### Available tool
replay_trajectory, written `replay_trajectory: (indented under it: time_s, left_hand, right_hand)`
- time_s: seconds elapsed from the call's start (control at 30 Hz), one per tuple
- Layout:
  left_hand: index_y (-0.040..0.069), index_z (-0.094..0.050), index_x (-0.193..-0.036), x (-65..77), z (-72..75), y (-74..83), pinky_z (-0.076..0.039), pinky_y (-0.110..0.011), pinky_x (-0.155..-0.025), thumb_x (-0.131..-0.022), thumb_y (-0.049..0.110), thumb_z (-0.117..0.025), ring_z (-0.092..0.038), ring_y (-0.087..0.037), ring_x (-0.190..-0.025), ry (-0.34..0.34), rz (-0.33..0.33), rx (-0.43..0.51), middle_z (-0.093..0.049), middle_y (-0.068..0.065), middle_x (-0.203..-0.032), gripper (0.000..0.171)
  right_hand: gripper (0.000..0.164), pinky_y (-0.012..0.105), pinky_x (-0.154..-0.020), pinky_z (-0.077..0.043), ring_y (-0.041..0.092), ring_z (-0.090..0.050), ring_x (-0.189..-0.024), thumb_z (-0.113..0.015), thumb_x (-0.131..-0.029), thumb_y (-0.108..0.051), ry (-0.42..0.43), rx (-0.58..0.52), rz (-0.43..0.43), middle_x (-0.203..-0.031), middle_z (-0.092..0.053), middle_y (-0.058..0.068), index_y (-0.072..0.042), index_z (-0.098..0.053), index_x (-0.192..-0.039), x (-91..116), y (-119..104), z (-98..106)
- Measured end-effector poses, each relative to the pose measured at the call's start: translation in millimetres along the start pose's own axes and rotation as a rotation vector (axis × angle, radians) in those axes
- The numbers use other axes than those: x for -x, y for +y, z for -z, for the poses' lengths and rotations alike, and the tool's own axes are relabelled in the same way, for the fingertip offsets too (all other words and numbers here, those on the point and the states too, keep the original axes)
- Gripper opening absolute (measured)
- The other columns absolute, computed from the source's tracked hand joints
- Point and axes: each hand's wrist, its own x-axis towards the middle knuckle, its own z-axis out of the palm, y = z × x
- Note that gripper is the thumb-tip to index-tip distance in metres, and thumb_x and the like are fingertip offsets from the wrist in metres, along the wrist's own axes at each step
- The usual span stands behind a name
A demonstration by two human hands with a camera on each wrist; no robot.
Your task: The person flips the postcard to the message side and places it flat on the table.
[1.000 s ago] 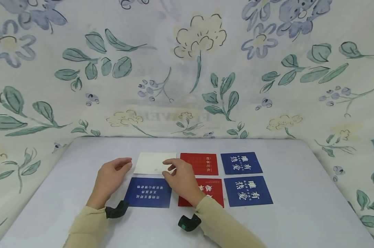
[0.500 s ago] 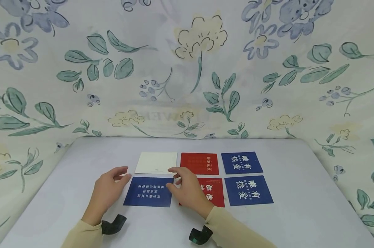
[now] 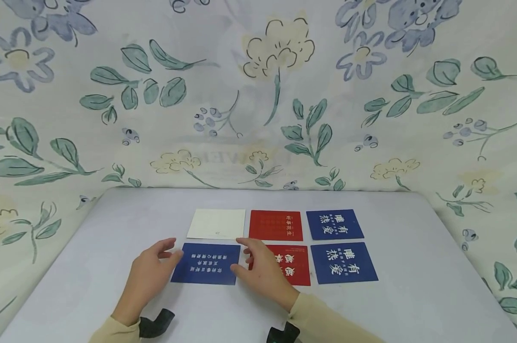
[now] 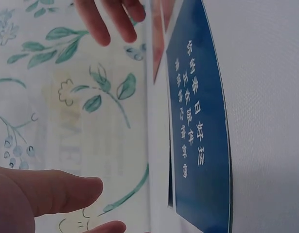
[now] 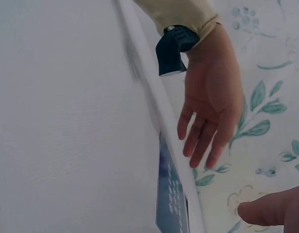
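We take this for a screened-off indoor tabletop, arranged like a small recording booth. A plain whitish table (image 3: 434, 295) fills the foreground, and a flowered cloth (image 3: 348, 109) rises directly behind it and along both sides, closing the space in. We can make out faint backward lettering (image 3: 243, 158) on the fabric. Black wrist cameras (image 3: 156, 324) add to the studio feel, though with the cloth hiding the wider room, it could be a home.
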Motion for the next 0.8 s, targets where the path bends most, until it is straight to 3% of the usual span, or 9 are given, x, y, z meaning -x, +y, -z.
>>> replay_trajectory:
  time_s: [0.47,0.8]
  left_hand:
    - [-0.001,-0.042,-0.134,2.4,-9.2,0.8,-0.049,-0.051,-0.078,-0.091,0.035,-0.054,-0.051,-0.041,-0.108,0.008,0.011,-0.04,-0.051,-0.027,-0.125,0.058]
    - [-0.002,-0.044,-0.132,1.9,-17.7,-0.7,-0.05,-0.046,-0.072,-0.089,0.033,-0.057,-0.056,-0.037,-0.101,0.013,-0.023,-0.076,-0.053,-0.025,-0.124,0.057]
  right_hand:
    - [0.065,0.022,-0.066,-0.047,0.01,-0.053,-0.079,-0.073,-0.077,-0.024,-0.059,-0.003,-0.074,-0.099,-0.056,0.003,-0.012,-0.046,-0.136,2,-3,-6]
    - [0.065,0.024,-0.066,-0.047,0.01,-0.053,-0.078,-0.074,-0.077,-0.024,-0.091,-0.011,-0.109,-0.095,-0.057,0.002,-0.012,-0.047,-0.135,4,-4,-7]
